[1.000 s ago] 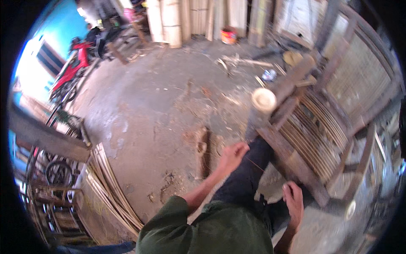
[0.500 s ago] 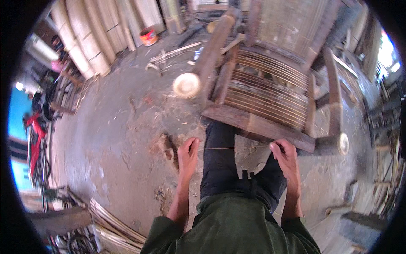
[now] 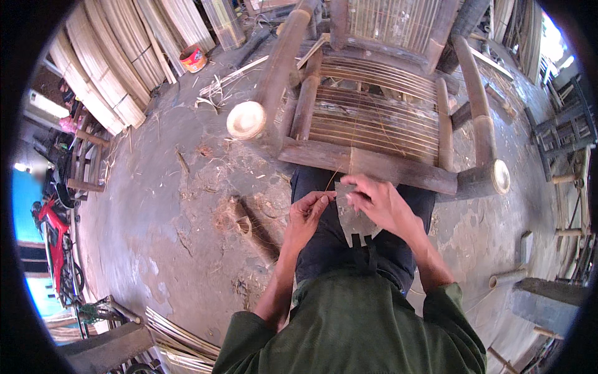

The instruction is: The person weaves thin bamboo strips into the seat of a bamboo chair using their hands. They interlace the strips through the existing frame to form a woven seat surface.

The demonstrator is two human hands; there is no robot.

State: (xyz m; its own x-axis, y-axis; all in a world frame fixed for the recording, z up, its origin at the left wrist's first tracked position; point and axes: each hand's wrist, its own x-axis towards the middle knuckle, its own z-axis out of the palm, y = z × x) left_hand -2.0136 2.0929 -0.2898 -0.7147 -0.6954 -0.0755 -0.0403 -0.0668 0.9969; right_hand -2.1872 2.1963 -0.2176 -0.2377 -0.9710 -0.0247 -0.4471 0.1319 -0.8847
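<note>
My left hand (image 3: pixel 308 215) is closed in a pinch on a thin strand (image 3: pixel 331 181), which runs up from the fingertips toward the front rail of a bamboo chair (image 3: pixel 367 159). Just to its right, my right hand (image 3: pixel 380 202) is held palm down, its fingers bent but apart, and no strand shows between them. Both hands are over my lap, short of the chair's front edge. Thin slats or strands cross the chair's seat (image 3: pixel 374 128) from side to side. A loose thin strand seems to curve over the seat.
A cut bamboo piece (image 3: pixel 255 234) lies on the floor to my left, among shavings. Bamboo poles (image 3: pixel 99 68) lean at the far left near an orange-red bucket (image 3: pixel 193 59). A red motorcycle (image 3: pixel 56 243) stands at the left edge. Bamboo strips (image 3: pixel 177 340) lie at lower left.
My hands have come together from wide apart, where a strand was stretched between them. The right hand moved left and up, its fingers loosening. The view has shifted slightly.
</note>
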